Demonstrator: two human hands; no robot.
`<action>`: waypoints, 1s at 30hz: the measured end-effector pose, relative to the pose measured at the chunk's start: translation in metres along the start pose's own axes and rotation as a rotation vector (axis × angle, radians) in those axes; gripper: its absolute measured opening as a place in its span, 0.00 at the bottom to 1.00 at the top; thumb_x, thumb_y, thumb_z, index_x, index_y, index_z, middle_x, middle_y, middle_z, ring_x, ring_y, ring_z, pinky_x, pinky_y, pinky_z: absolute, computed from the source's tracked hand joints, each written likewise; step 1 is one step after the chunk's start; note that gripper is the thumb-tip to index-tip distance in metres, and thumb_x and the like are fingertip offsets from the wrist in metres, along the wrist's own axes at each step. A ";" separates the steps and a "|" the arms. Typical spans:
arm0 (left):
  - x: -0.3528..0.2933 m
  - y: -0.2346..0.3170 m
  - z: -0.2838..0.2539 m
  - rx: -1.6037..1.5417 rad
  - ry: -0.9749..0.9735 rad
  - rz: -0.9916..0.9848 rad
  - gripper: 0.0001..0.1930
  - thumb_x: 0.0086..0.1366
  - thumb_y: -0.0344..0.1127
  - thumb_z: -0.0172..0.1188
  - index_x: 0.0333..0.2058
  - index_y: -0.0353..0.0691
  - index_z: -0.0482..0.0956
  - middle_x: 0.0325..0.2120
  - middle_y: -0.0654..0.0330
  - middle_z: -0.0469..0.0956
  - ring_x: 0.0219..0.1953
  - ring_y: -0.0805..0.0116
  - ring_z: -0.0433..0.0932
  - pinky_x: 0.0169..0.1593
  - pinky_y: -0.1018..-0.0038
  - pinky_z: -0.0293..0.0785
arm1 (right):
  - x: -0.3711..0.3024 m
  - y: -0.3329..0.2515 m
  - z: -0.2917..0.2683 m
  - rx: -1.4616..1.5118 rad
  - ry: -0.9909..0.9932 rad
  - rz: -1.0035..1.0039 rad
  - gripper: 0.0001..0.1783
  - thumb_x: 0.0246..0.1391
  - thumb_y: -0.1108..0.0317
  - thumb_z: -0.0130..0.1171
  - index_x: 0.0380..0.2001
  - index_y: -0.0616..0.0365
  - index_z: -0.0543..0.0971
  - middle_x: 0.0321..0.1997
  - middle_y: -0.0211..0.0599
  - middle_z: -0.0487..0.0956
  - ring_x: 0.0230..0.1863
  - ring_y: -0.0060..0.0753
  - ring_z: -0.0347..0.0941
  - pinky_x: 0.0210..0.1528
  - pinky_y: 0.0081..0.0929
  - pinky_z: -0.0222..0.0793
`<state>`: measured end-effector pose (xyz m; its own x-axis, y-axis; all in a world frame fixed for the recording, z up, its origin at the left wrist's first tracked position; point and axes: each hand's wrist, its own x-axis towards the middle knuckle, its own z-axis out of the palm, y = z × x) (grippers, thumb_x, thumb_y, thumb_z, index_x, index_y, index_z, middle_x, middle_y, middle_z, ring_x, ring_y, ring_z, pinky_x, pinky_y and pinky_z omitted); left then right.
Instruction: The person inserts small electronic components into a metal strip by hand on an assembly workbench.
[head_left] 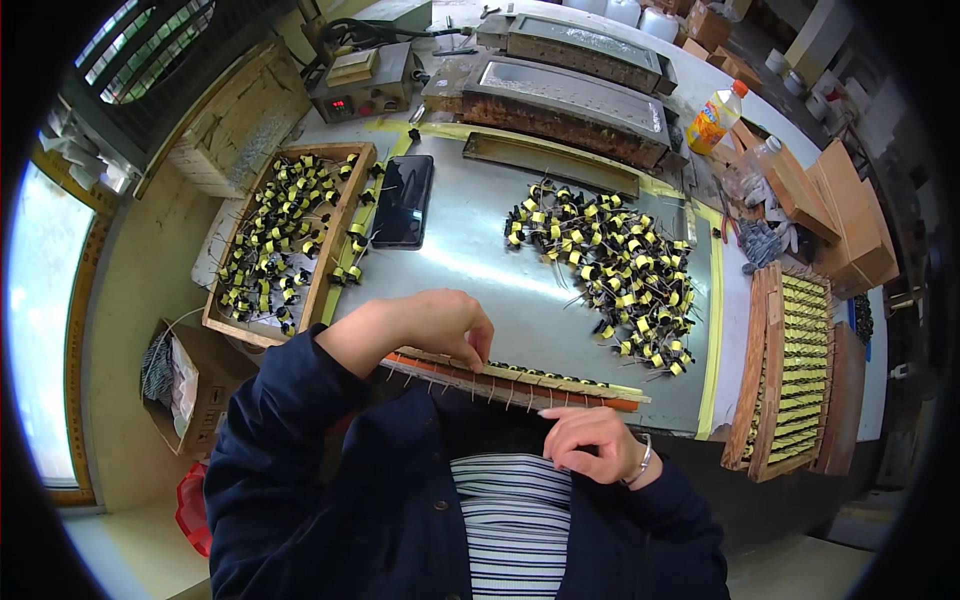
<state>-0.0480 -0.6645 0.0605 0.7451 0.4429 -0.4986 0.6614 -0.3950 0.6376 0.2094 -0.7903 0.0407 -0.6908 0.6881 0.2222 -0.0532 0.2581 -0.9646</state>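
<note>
Along the front edge of the metal worktop lies a narrow wooden strip (600,388) holding a row of small black-and-yellow coils, with thin wire leads sticking out toward me. My left hand (440,325) reaches over the strip, thumb and fingers pinched down at the row of coils; what they hold is hidden. Close to the wire leads at the strip's right part is my right hand (595,442), its fingers curled together. Whether a lead is caught between them is too small to tell. A loose pile of the same coils (620,270) spreads over the worktop's right side.
More coils fill a wooden tray (365,200) at the left, beside a black phone (403,202). A wooden rack (745,400) with filled rows stands at the right. Metal troughs (570,95), a control box (365,90) and an orange drink bottle (715,118) stand at the back.
</note>
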 end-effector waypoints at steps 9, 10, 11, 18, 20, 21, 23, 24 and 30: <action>-0.012 -0.014 -0.001 -0.015 -0.024 0.019 0.10 0.49 0.42 0.67 0.30 0.47 0.83 0.28 0.63 0.81 0.34 0.63 0.78 0.38 0.68 0.73 | 0.011 0.007 0.020 -0.102 -0.081 0.120 0.09 0.49 0.70 0.58 0.18 0.59 0.76 0.22 0.33 0.78 0.27 0.33 0.76 0.53 0.42 0.67; -0.015 -0.017 0.000 -0.018 -0.021 0.016 0.10 0.49 0.42 0.67 0.30 0.47 0.83 0.28 0.63 0.81 0.34 0.63 0.78 0.38 0.68 0.73 | 0.018 0.003 0.023 -0.060 -0.075 0.095 0.09 0.49 0.70 0.57 0.18 0.59 0.76 0.22 0.33 0.78 0.27 0.34 0.76 0.53 0.42 0.67; -0.016 -0.018 0.000 -0.017 -0.020 0.010 0.10 0.49 0.42 0.67 0.30 0.47 0.83 0.29 0.63 0.81 0.34 0.63 0.78 0.38 0.68 0.73 | 0.025 0.002 0.025 -0.063 -0.076 0.096 0.09 0.49 0.70 0.57 0.18 0.59 0.76 0.22 0.33 0.78 0.27 0.34 0.76 0.53 0.42 0.67; -0.029 -0.032 0.000 -0.018 0.014 0.053 0.10 0.50 0.42 0.66 0.30 0.47 0.83 0.27 0.62 0.81 0.32 0.63 0.79 0.36 0.68 0.73 | 0.071 0.026 0.061 0.008 -0.099 -0.068 0.09 0.48 0.71 0.60 0.17 0.60 0.76 0.18 0.33 0.76 0.22 0.34 0.73 0.54 0.44 0.67; -0.034 -0.035 0.001 -0.022 0.016 0.054 0.10 0.50 0.42 0.66 0.30 0.47 0.83 0.27 0.62 0.80 0.32 0.62 0.78 0.36 0.68 0.72 | 0.072 0.033 0.069 -0.022 -0.120 -0.052 0.10 0.48 0.71 0.60 0.16 0.60 0.76 0.17 0.33 0.75 0.21 0.34 0.73 0.53 0.44 0.68; -0.037 -0.037 0.001 -0.024 0.012 0.057 0.10 0.50 0.43 0.66 0.30 0.47 0.83 0.27 0.62 0.80 0.32 0.62 0.78 0.36 0.68 0.72 | 0.073 0.035 0.073 -0.052 -0.134 -0.037 0.11 0.48 0.70 0.60 0.15 0.60 0.75 0.15 0.34 0.74 0.19 0.35 0.72 0.52 0.44 0.69; -0.040 -0.040 0.001 -0.038 0.011 0.044 0.10 0.49 0.42 0.67 0.29 0.47 0.83 0.28 0.62 0.81 0.33 0.63 0.79 0.37 0.69 0.73 | 0.075 0.038 0.079 -0.077 -0.139 -0.031 0.11 0.48 0.70 0.61 0.15 0.60 0.75 0.15 0.34 0.74 0.19 0.35 0.72 0.52 0.44 0.69; -0.041 -0.041 0.001 -0.050 0.005 0.033 0.09 0.48 0.41 0.67 0.29 0.47 0.83 0.28 0.63 0.81 0.33 0.64 0.79 0.37 0.69 0.73 | 0.076 0.040 0.081 -0.102 -0.137 -0.025 0.11 0.47 0.70 0.61 0.14 0.60 0.76 0.14 0.34 0.73 0.19 0.36 0.72 0.52 0.44 0.69; -0.045 -0.049 0.003 -0.041 0.002 0.042 0.10 0.50 0.43 0.66 0.30 0.47 0.83 0.27 0.63 0.81 0.32 0.63 0.78 0.37 0.68 0.72 | 0.097 0.016 0.085 -0.057 -0.136 -0.064 0.08 0.47 0.72 0.59 0.17 0.60 0.76 0.20 0.34 0.77 0.24 0.36 0.75 0.53 0.47 0.67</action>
<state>-0.1139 -0.6672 0.0500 0.7716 0.4287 -0.4699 0.6258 -0.3795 0.6815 0.0801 -0.7769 0.0344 -0.7787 0.5718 0.2582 -0.0622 0.3392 -0.9387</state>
